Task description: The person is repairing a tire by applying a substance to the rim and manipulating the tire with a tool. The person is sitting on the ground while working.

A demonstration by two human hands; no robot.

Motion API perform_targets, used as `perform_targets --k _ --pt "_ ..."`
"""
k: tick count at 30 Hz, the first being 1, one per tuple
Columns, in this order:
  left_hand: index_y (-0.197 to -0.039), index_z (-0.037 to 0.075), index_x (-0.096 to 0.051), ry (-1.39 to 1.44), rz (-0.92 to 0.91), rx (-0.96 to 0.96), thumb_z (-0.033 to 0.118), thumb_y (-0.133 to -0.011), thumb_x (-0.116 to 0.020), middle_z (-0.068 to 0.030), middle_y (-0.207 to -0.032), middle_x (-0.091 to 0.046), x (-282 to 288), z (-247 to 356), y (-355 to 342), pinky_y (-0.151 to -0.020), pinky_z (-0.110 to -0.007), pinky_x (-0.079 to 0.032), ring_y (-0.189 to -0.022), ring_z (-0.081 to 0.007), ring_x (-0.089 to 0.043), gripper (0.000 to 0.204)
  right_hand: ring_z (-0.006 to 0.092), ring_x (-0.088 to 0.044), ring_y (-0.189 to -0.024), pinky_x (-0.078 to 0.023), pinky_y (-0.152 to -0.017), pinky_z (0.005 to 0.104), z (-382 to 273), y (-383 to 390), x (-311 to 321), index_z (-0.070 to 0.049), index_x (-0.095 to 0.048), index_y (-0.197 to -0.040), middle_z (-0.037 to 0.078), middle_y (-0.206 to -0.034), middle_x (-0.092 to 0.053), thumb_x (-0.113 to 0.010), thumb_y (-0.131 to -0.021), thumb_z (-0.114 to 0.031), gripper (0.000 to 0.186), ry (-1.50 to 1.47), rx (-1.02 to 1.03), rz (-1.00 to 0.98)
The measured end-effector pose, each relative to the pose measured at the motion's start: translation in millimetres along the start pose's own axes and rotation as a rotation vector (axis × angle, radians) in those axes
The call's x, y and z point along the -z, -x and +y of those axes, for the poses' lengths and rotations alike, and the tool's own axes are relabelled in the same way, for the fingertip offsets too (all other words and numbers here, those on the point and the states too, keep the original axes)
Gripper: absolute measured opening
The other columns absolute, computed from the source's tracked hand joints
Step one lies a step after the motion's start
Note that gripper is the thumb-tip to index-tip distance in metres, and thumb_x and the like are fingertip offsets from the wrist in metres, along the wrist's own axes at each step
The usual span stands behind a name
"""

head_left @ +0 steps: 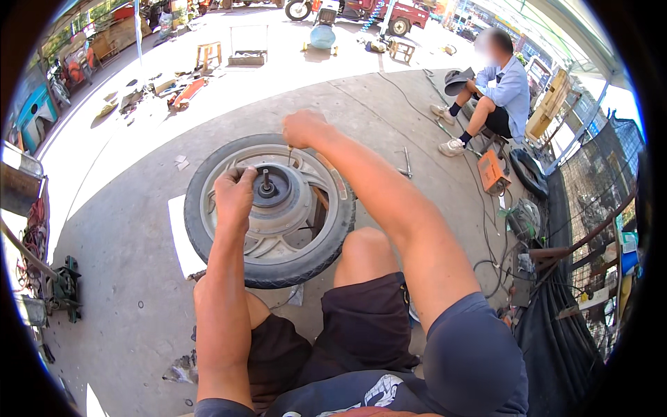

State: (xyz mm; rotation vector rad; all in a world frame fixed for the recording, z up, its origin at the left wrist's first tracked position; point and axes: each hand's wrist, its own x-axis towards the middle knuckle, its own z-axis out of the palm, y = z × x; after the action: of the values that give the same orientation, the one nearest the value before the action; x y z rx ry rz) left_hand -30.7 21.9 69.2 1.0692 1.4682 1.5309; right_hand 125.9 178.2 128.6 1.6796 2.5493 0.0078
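A wheel with a black tyre (pixel 278 276) and grey cast spokes lies flat on the ground before my knees. Its broad grey hub (pixel 278 221) carries a dark round centre part, from which a short axle (pixel 265 179) stands up. My left hand (pixel 235 191) is at the left side of this centre, thumb and fingers drawn together; whatever they pinch is hidden. Over the far side of the hub my right hand (pixel 306 129) is closed in a fist around a screwdriver (pixel 290 154). Its handle is mostly covered, and its thin shaft points down to the hub.
A white sheet (pixel 182 240) lies partly under the wheel. To the right are a T-shaped wrench (pixel 407 164), trailing cables, an orange machine box (pixel 492 172) and a seated person (pixel 507 94) with a dark cap. Loose parts and an orange-red piece (pixel 186 94) lie at the far left.
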Motion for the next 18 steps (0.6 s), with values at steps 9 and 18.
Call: perform_targets --k 9,18 --pt "-0.09 -0.008 -0.072 0.006 -0.002 0.009 0.018 -0.09 -0.067 -0.007 -0.075 -0.067 -1 -3 -2 -0.066 -0.029 -0.045 -0.07 -0.0121 -0.055 0.026 0.0354 -0.067 -0.106 -0.052 -0.093 0.0463 10 1 -11 -0.004 -0.073 -0.107 0.02 -0.109 -0.071 -0.05 -0.094 -0.036 0.041 -0.064 0.015 0.069" --pt "-0.09 -0.008 -0.072 -0.009 0.006 0.015 0.019 -0.09 -0.068 -0.0077 -0.075 -0.067 1 -7 -5 -0.067 -0.03 -0.045 -0.07 -0.0124 -0.056 0.028 0.0317 -0.063 -0.117 -0.05 -0.097 0.0459 -4 12 5 -0.007 -0.071 -0.115 0.016 -0.123 -0.068 -0.049 -0.093 -0.03 0.038 -0.118 -0.061 0.008"
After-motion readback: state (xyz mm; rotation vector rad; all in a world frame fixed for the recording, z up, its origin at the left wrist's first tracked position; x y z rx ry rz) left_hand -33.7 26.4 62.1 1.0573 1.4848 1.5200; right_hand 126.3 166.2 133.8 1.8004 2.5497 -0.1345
